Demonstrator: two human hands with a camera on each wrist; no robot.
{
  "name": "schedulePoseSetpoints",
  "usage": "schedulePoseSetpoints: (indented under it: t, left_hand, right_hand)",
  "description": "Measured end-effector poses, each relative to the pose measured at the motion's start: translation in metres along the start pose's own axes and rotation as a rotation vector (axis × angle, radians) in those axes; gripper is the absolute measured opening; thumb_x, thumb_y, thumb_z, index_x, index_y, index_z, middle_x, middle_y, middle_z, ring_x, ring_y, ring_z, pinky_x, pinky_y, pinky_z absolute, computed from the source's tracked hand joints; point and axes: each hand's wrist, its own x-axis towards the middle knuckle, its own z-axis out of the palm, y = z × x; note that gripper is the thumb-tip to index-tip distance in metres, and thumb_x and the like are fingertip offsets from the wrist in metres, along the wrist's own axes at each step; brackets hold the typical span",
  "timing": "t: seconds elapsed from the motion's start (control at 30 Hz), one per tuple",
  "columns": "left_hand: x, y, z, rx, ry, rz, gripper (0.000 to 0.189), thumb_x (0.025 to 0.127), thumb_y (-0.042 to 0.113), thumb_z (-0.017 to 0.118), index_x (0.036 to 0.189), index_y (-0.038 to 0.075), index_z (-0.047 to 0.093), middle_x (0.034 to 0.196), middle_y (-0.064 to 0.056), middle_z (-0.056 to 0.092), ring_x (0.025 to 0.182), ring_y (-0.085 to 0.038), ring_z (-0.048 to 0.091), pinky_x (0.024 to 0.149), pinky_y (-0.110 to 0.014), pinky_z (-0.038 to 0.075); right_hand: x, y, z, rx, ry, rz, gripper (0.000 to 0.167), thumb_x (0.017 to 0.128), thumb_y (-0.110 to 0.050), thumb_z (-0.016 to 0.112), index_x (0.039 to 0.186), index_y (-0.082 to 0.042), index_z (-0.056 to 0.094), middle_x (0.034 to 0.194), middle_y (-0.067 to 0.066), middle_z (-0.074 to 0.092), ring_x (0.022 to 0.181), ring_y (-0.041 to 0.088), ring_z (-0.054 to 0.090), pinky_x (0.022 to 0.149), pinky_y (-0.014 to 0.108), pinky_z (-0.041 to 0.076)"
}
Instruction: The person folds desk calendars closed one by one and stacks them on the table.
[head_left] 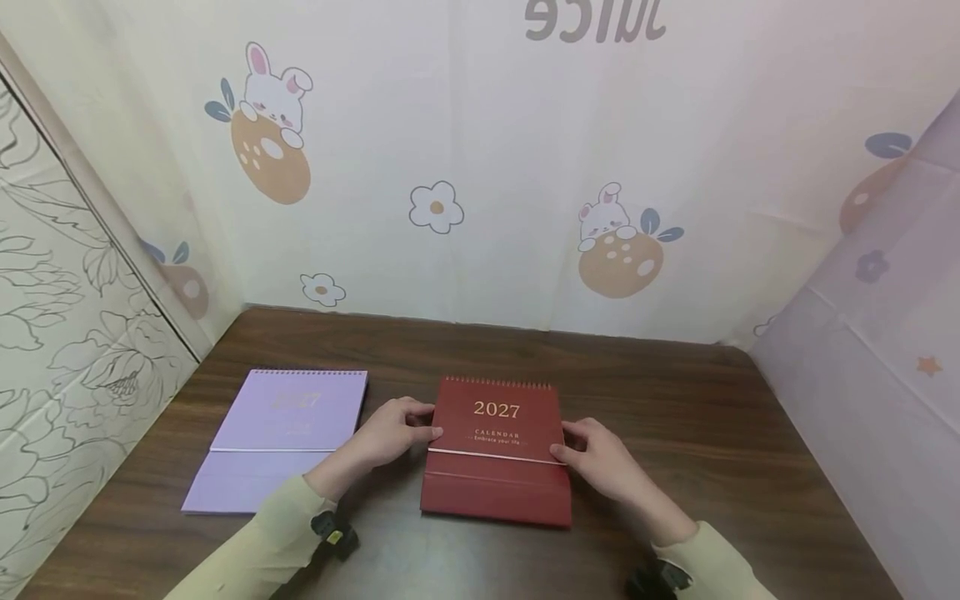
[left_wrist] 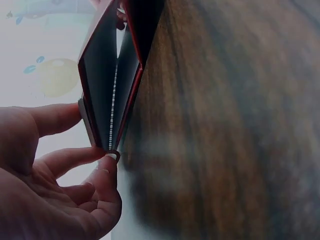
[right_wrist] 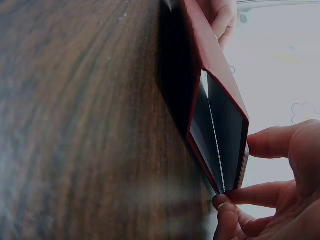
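Note:
A dark red desk calendar [head_left: 498, 492], marked 2027 in gold, lies between the two hands with its spiral binding at the far side. My left hand [head_left: 390, 431] grips its left edge, thumb on the front cover. On the opposite edge, my right hand [head_left: 600, 458] holds it the same way. Both wrist views look into the calendar's hollow, diamond-shaped folded stand [left_wrist: 100, 75]. There, fingertips of the left hand [left_wrist: 65, 195] and the right hand [right_wrist: 285, 195] reach round to the spiral end.
A lilac 2027 desk calendar [head_left: 277, 425] lies left of the red one, partly behind the left forearm. The brown wooden table [head_left: 660, 383] meets a printed curtain [head_left: 510, 267] at the back. Wrist cameras [head_left: 335, 535] are strapped on both forearms.

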Motion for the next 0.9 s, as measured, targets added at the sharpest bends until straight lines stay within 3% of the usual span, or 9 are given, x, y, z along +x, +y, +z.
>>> schedulePoseSetpoints:
  t: [0.17, 0.4, 0.57, 0.67, 0.73, 0.9]
  left_hand:
    - [0.001, 0.0, 0.001, 0.028, -0.007, 0.001, 0.044, 0.086, 0.025, 0.078, 0.125, 0.005, 0.069, 0.102, -0.002, 0.063, 0.08, -0.014, 0.056, 0.068, -0.033, 0.047]
    - [0.0, 0.0, 0.002, 0.127, -0.002, 0.052, 0.04, 0.087, 0.027, 0.077, 0.121, 0.006, 0.07, 0.101, -0.001, 0.062, 0.076, -0.01, 0.054, 0.07, -0.033, 0.047]
    - [-0.005, 0.006, -0.001, 0.271, 0.043, 0.111, 0.042, 0.087, 0.032, 0.077, 0.12, 0.006, 0.069, 0.112, -0.006, 0.062, 0.099, -0.022, 0.059, 0.088, -0.041, 0.048]
    - [-0.009, 0.011, -0.005, 0.356, 0.071, 0.191, 0.04, 0.088, 0.03, 0.076, 0.119, 0.006, 0.07, 0.12, -0.007, 0.061, 0.116, -0.027, 0.055, 0.099, -0.045, 0.044]
    - [-0.011, 0.015, -0.008, 0.394, 0.065, 0.266, 0.033, 0.09, 0.026, 0.074, 0.117, 0.008, 0.071, 0.121, -0.005, 0.062, 0.116, -0.026, 0.055, 0.099, -0.044, 0.044]
    - [-0.016, 0.023, -0.011, 0.476, -0.028, 0.456, 0.023, 0.094, 0.022, 0.069, 0.115, 0.013, 0.072, 0.127, -0.003, 0.062, 0.118, -0.021, 0.055, 0.101, -0.042, 0.045]
  right_hand:
    - [0.001, 0.001, 0.0, -0.024, -0.005, -0.015, 0.05, 0.09, -0.025, 0.074, 0.128, 0.005, 0.063, 0.104, 0.007, 0.06, 0.083, 0.018, 0.052, 0.069, 0.034, 0.043]
    - [0.002, 0.001, 0.001, -0.043, 0.02, -0.044, 0.047, 0.089, -0.023, 0.075, 0.125, 0.006, 0.065, 0.098, 0.006, 0.058, 0.073, 0.015, 0.05, 0.065, 0.032, 0.042]
    - [-0.001, 0.003, 0.002, -0.065, 0.046, -0.075, 0.046, 0.089, -0.022, 0.075, 0.126, 0.003, 0.065, 0.1, 0.006, 0.057, 0.076, 0.013, 0.051, 0.068, 0.032, 0.043]
    - [-0.004, 0.003, 0.0, -0.081, 0.062, -0.097, 0.046, 0.089, -0.023, 0.075, 0.128, 0.0, 0.065, 0.103, 0.006, 0.057, 0.082, 0.015, 0.053, 0.072, 0.035, 0.045]
    - [-0.006, 0.002, -0.002, -0.096, 0.074, -0.118, 0.046, 0.09, -0.024, 0.074, 0.129, -0.001, 0.064, 0.106, 0.005, 0.058, 0.088, 0.017, 0.055, 0.075, 0.038, 0.046]
    - [-0.013, 0.0, -0.002, -0.116, 0.102, -0.239, 0.046, 0.091, -0.024, 0.074, 0.131, -0.003, 0.064, 0.115, 0.005, 0.06, 0.108, 0.025, 0.058, 0.088, 0.048, 0.049]
